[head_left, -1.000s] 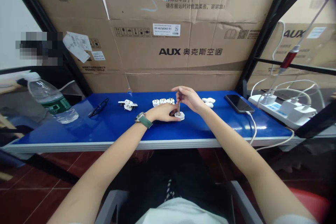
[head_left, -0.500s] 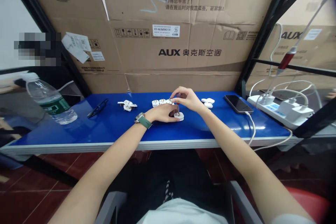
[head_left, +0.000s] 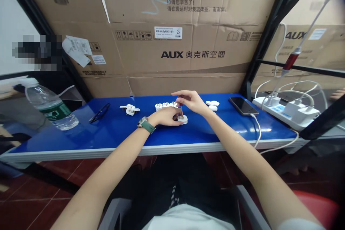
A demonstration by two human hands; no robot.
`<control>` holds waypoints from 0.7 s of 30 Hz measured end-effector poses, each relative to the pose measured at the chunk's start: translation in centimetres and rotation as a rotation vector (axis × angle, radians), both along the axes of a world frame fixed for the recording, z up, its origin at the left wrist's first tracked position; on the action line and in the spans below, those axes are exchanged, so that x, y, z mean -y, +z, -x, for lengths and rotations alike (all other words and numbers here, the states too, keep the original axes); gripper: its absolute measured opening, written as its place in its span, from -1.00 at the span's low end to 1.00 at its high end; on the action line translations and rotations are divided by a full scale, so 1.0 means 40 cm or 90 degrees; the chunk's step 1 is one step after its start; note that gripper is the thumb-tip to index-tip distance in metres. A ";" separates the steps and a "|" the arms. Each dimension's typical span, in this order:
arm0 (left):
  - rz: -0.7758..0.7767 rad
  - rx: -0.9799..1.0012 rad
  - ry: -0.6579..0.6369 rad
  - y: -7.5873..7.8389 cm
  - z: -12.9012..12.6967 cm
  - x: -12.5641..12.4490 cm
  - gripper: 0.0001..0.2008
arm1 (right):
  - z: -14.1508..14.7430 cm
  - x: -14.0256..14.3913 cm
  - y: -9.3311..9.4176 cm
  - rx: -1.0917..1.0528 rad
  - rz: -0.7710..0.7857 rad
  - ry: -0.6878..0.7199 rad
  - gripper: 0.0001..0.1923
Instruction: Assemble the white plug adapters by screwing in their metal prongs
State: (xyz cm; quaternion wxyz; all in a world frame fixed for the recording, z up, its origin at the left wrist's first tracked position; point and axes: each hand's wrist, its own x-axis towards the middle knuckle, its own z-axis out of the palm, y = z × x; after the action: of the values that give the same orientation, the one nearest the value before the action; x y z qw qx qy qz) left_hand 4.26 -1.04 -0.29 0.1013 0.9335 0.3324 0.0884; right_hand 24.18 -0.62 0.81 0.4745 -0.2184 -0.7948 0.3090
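You are working at a blue table (head_left: 113, 134) backed by cardboard boxes (head_left: 188, 43). Your left hand (head_left: 165, 116) is pinning a white plug (head_left: 183, 119) mid-table; your right hand (head_left: 190, 101) is pinching a small screwdriver (head_left: 181, 109) upright into it.

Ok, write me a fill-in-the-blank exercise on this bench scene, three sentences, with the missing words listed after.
1. The right hand holds a small screwdriver upright over a white ____ on the blue table.
2. The left hand, steadying that white piece, wears a green ____ on its wrist.
3. The water bottle lies at the table's ____ end, the black phone towards the other.

Missing words: plug; watch; left
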 end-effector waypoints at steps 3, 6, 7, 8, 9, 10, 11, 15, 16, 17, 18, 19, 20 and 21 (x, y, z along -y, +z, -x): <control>-0.003 0.000 -0.002 0.000 0.000 0.000 -0.62 | 0.001 -0.001 0.002 0.008 -0.029 -0.107 -0.68; -0.004 0.001 -0.005 0.000 0.000 -0.001 -0.61 | -0.001 0.002 0.004 0.027 -0.046 -0.138 -0.69; -0.003 0.002 -0.007 0.000 0.000 -0.001 -0.61 | -0.002 0.003 0.005 0.025 -0.039 -0.115 -0.68; -0.002 0.004 -0.010 0.000 0.001 -0.001 -0.61 | -0.003 0.004 0.005 0.017 -0.026 -0.080 -0.66; -0.001 0.007 -0.013 -0.001 0.001 -0.001 -0.60 | -0.004 0.005 0.006 0.006 -0.010 -0.040 -0.63; -0.001 0.008 -0.016 -0.001 0.002 -0.002 -0.61 | -0.004 0.007 0.007 -0.003 0.008 -0.003 -0.61; -0.001 0.009 -0.018 -0.002 0.002 -0.002 -0.61 | -0.005 0.008 0.009 -0.009 0.023 0.025 -0.60; -0.009 0.005 -0.015 -0.003 0.004 -0.003 -0.62 | -0.002 0.011 0.015 -0.013 0.047 0.030 -0.61; -0.008 0.005 -0.013 -0.004 0.003 -0.003 -0.62 | -0.001 0.012 0.016 -0.016 0.051 0.024 -0.62; -0.006 0.005 -0.012 -0.004 0.003 -0.003 -0.63 | 0.000 0.013 0.017 -0.021 0.057 0.020 -0.62; -0.003 0.005 -0.010 -0.004 0.003 -0.002 -0.63 | 0.000 0.014 0.018 -0.024 0.063 0.018 -0.62; -0.001 0.005 -0.007 -0.004 0.002 -0.002 -0.63 | 0.000 0.016 0.020 -0.026 0.070 0.017 -0.62; 0.000 0.004 -0.003 -0.003 0.002 -0.001 -0.63 | 0.000 0.018 0.021 -0.027 0.076 0.016 -0.62; 0.001 0.003 0.000 -0.003 0.002 -0.001 -0.62 | -0.001 0.019 0.023 -0.027 0.080 0.015 -0.62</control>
State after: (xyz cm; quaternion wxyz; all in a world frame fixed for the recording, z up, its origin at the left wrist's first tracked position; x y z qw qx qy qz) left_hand 4.18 -1.01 -0.40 0.1024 0.9333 0.3323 0.0902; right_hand 24.20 -1.40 1.74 0.4730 -0.2315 -0.7659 0.3689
